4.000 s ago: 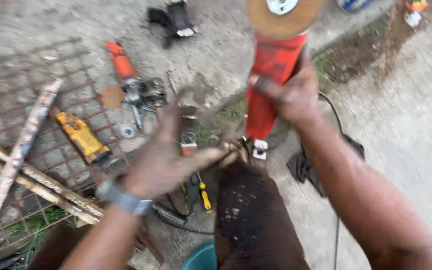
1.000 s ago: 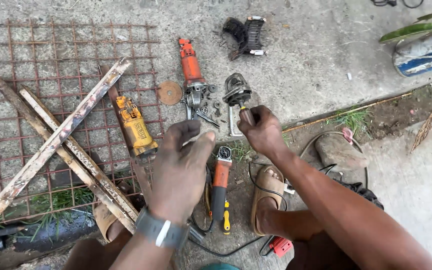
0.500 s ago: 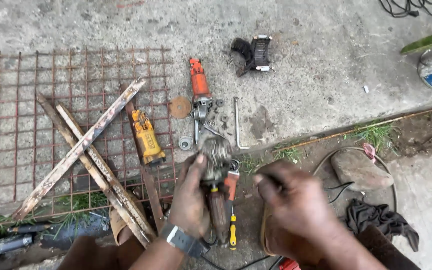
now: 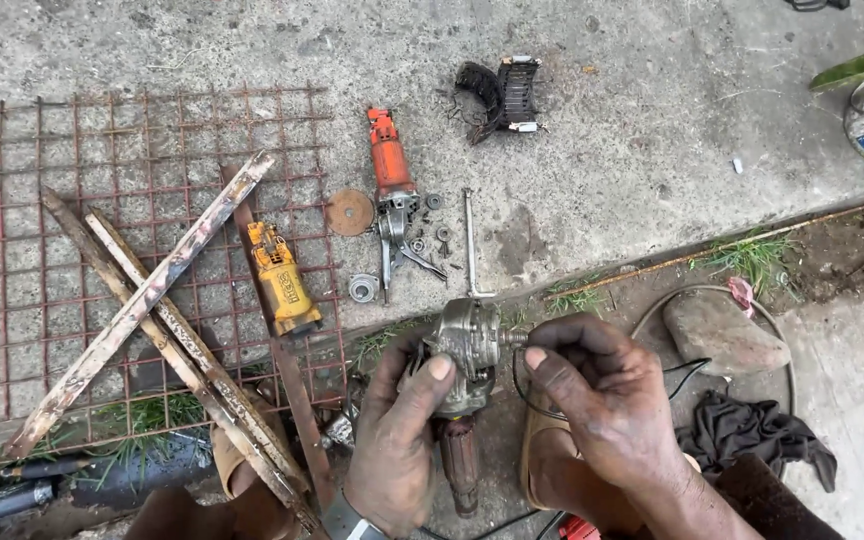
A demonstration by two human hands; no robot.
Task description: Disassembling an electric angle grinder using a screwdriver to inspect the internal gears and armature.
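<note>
Fingers of the left hand (image 4: 397, 445) wrap the grey metal gear head (image 4: 464, 350) of a stripped grinder, thumb pressed on its rounded casing, so that grip is clamped on the part, held just above the ground near the lower edge of the concrete slab (image 4: 602, 120). The right hand (image 4: 602, 410) pinches the short spindle at the head's side, fingertips closed on it. Turning that stub well probably calls for a steady left hold and small, even twists, keeping the rotor (image 4: 460, 465) below from swinging. The casing looks cast, dull and greasy; the rotor is dark, ribbed and cylindrical. On the slab lie an orange grinder body (image 4: 390, 165), a rusty round disc (image 4: 349, 212), a thin L-shaped key (image 4: 470, 245), small washers (image 4: 362, 288) and a yellow tool housing (image 4: 282, 280). Rust-brown wire mesh (image 4: 72, 180) covers the left part, with flaking metal bars (image 4: 142, 300) crossed over it. A black curved guard (image 4: 502, 95) sits toward the far edge, a dark rag (image 4: 752, 435) at right.
</note>
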